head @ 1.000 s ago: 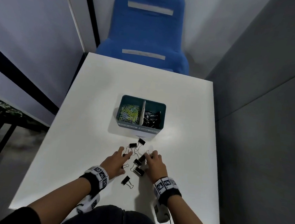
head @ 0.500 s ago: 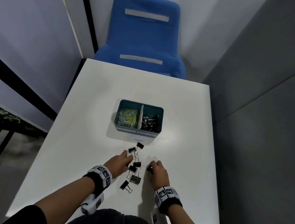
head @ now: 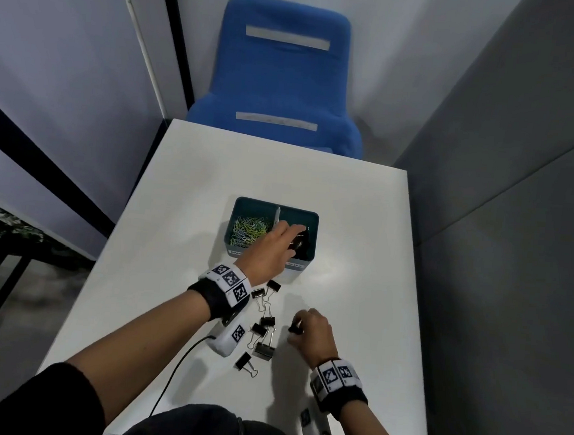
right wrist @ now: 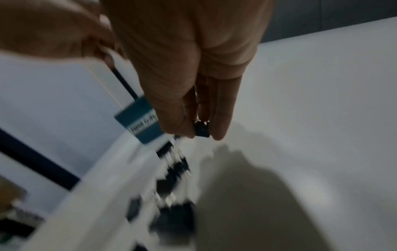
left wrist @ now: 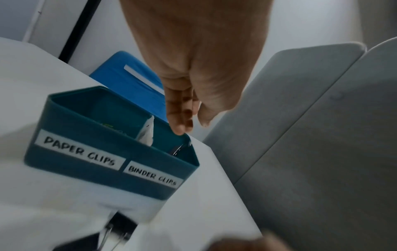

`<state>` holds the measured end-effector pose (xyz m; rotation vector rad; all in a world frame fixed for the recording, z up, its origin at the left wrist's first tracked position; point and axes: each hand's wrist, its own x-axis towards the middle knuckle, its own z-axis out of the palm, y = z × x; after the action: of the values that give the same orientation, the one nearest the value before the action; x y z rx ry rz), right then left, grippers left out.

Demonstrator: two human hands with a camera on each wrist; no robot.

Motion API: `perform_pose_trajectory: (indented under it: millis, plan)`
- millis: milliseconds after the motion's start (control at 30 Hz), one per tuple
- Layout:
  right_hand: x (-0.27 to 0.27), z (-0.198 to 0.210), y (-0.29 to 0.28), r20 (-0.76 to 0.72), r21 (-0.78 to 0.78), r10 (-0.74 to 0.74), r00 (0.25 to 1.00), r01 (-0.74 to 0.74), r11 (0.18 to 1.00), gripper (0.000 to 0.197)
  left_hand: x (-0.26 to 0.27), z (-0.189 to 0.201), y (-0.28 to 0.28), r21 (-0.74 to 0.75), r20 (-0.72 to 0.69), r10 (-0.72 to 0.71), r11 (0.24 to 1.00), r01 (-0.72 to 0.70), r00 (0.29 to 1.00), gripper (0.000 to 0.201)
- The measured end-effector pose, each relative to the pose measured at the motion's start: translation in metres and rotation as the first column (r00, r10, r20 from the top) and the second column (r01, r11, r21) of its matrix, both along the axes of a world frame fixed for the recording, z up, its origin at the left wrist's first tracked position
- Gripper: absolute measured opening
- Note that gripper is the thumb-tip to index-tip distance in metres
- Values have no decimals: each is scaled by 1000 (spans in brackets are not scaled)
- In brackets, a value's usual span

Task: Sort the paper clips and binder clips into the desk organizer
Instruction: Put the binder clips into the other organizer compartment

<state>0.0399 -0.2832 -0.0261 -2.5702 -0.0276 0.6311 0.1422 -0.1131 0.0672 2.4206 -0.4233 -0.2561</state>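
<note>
The teal desk organizer (head: 310,219) stands mid-table, its front (left wrist: 86,152) labelled PAPER CLIPS and BINDER CLIPS. Coloured paper clips (head: 248,229) fill the left compartment; black binder clips lie in the right one. My left hand (head: 293,233) hovers over the right compartment with straight fingers (left wrist: 178,125) pointing down and nothing between them. Several loose binder clips (head: 263,351) lie on the table near me. My right hand (head: 295,328) is just right of them and pinches one black binder clip (right wrist: 201,131) between thumb and fingers.
A blue chair (head: 279,79) stands beyond the far edge of the white table (head: 195,193). A grey partition (head: 500,234) runs close along the right side. A black cable (head: 177,373) trails from my left wrist across the near table.
My left hand has moved from the loose clips forward to the organizer's binder-clip compartment. My right hand stayed near the pile, still pinching a clip.
</note>
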Motion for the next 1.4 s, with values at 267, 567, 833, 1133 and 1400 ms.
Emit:
perform_pose_trajectory:
  millis: [267, 567, 833, 1133, 1400]
  plan:
    - [91, 89, 12, 358, 187, -133, 924, 69, 980, 24, -80, -74, 41, 408, -250, 43, 911, 65, 967, 45]
    - [78, 58, 38, 349, -9, 245, 904, -259, 966, 34, -135, -115, 61, 448, -408, 75, 885, 128, 910, 114]
    - [54, -7, 52, -38, -206, 582, 812, -577, 791, 81, -140, -123, 36, 482, -306, -74, 848, 221, 949, 99]
    - [27, -35, 44, 92, -209, 451, 888, -426, 880, 35, -132, -134, 49, 419, -208, -149, 879, 226, 967, 54]
    - [10, -31, 32, 76, -13, 126, 989, -125, 992, 17, -112, -120, 44, 391, -267, -44, 908, 150, 963, 37]
